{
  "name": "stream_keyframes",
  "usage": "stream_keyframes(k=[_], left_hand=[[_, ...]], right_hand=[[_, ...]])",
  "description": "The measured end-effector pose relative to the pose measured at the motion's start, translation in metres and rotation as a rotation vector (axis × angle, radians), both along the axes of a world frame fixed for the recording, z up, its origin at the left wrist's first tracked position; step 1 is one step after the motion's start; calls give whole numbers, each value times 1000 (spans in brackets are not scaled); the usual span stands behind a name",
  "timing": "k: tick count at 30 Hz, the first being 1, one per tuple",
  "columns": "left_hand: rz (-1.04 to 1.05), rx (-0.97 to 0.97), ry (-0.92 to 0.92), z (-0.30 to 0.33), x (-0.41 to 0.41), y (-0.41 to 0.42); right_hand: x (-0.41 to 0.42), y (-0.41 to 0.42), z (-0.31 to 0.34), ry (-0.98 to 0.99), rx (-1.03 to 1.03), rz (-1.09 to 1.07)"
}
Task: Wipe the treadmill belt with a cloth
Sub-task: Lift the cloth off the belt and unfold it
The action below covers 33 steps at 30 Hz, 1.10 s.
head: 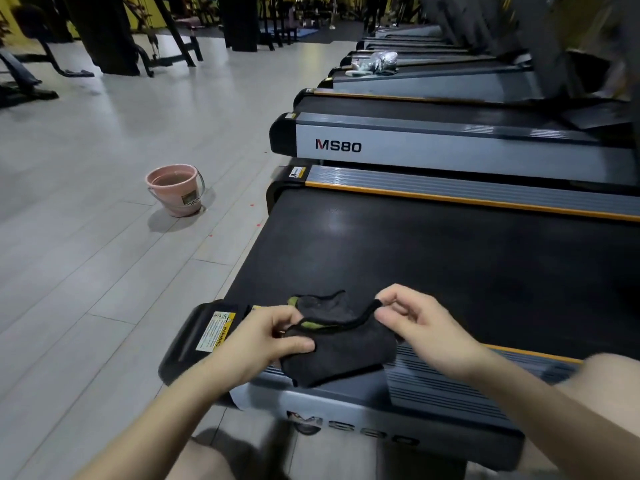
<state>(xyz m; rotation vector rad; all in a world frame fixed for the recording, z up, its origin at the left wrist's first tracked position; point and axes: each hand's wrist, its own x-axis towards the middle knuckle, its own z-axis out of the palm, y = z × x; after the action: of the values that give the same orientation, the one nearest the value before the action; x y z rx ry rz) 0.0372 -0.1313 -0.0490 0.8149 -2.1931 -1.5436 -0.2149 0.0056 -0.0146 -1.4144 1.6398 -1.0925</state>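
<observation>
Head view: the left hand point(266, 336) grips the dark cloth point(341, 348), thumb curled over its near fold. The right hand point(420, 325) pinches the cloth's upper hem between thumb and forefinger. The cloth hangs between both sets of fingers, with the treadmill belt point(433, 258) just beyond the fingertips. A pink bucket point(176, 188) stands well left of them.
</observation>
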Motion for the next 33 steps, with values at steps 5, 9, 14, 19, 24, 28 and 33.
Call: stream_keyframes(k=[5,9,14,19,24,28,33], left_hand=[[178,-75,-60,-30,-13,-35],[335,-161,-158,-40,-35,-70],[359,-273,-369,-50,-49,-97],[157,-486,-579,-60,-68,-100],[24,-526,-647,-72,-95,-92],[-18,-637,-613,-76,-103,-97],[-385,-793,-611,-78,-135,-100]], right_hand=[[-3,-46,-20,-22,60,-124],[-14,-93,-47,92,83,-259],[-20,-113,-64,382,364,-165],[-13,-78,-73,703,562,-81],[-3,-60,-81,738,572,-143],[2,-57,-85,615,525,-249],[-1,-56,-81,510,512,-317]])
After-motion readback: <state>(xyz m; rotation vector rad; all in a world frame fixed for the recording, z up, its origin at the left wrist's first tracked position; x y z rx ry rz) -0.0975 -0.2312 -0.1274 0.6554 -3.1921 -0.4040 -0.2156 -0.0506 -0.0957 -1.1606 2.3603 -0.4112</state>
